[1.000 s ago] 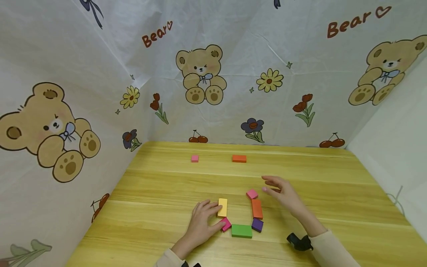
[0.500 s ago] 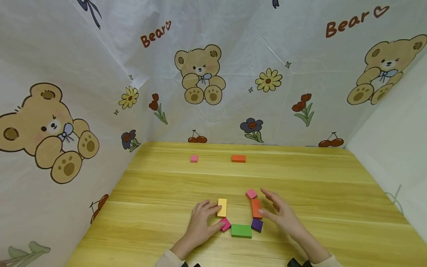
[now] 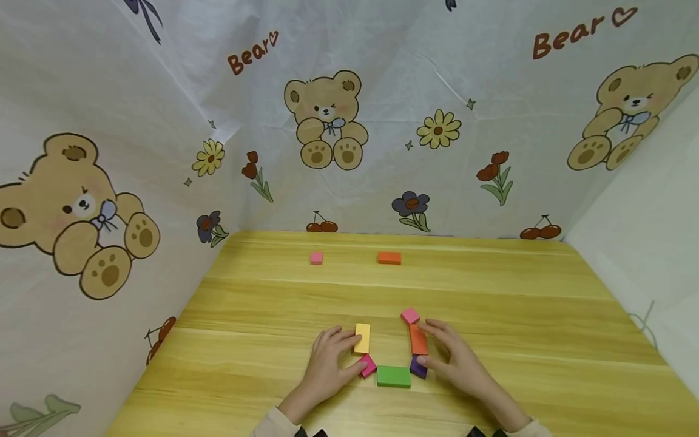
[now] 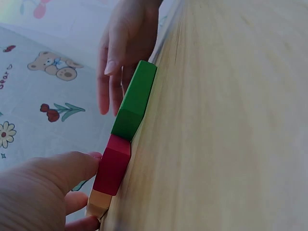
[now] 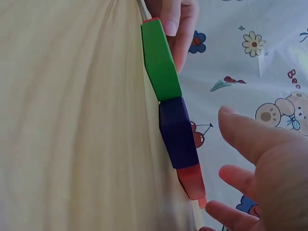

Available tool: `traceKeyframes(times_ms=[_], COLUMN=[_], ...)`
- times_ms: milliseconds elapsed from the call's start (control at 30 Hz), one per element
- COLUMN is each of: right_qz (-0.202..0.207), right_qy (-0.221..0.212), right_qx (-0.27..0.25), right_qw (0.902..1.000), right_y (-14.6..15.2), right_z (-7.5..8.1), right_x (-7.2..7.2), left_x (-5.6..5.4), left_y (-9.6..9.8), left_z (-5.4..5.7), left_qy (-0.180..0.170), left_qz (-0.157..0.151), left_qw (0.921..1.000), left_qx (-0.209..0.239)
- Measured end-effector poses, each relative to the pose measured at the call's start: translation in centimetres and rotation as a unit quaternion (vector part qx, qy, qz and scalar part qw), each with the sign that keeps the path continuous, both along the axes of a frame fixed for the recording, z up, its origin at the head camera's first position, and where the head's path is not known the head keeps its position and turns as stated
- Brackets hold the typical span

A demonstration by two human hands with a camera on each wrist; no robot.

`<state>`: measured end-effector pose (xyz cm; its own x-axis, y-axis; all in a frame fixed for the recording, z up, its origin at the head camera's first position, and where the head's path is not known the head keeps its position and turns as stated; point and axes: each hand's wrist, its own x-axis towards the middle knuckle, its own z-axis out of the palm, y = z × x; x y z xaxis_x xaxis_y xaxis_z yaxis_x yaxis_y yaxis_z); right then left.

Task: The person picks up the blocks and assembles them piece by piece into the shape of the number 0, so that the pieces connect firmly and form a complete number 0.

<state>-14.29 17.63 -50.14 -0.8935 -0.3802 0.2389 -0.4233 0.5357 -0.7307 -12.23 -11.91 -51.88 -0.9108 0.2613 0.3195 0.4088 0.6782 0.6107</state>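
Note:
Several wooden blocks form a U on the table. My left hand [image 3: 330, 363] lies along its left arm, thumb at the magenta block [image 3: 368, 366] and fingertips on the yellow block [image 3: 362, 338]. A green block [image 3: 394, 376] makes the bottom. On the right side are a purple block [image 5: 177, 130], an orange block [image 3: 418, 340] and a pink block [image 3: 410, 315]. My right hand [image 3: 455, 359] is beside these, fingers loosely spread. Its thumb overlaps the purple block in the head view; the right wrist view shows a gap between thumb and block.
Toward the back of the wooden table [image 3: 491, 291] lie a small pink block [image 3: 317, 258] and an orange-red block [image 3: 389, 258]. A bear-printed cloth [image 3: 382, 91] stands behind and to the left, and a plain white wall [image 3: 644, 255] to the right.
My right hand has come down and left toward the near side, from beyond the pink block to beside the orange and purple blocks. The left hand keeps its place.

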Motion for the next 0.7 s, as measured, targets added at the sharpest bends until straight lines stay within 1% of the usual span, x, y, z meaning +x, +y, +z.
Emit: traceKeyframes(times_ms=[300, 567, 700], right_qz=[-0.005, 0.001, 0.004], right_qy=[0.013, 0.02, 0.013], right_qx=[0.033, 0.046, 0.051], right_qw=[0.9994, 0.9988, 0.9986], right_y=[-0.2, -0.3, -0.4], right_z=[-0.5, -0.7, -0.6], right_x=[0.1, -0.5, -0.9], left_x=[-0.1, -0.2, -0.2], left_y=[0.0, -0.1, -0.1], left_z=[-0.2, -0.1, -0.2], left_qy=[0.019, 0.008, 0.006], left_qz=[0.001, -0.001, -0.001], left_qw=[0.9998, 1.0, 1.0], left_qx=[0.0, 0.002, 0.002])
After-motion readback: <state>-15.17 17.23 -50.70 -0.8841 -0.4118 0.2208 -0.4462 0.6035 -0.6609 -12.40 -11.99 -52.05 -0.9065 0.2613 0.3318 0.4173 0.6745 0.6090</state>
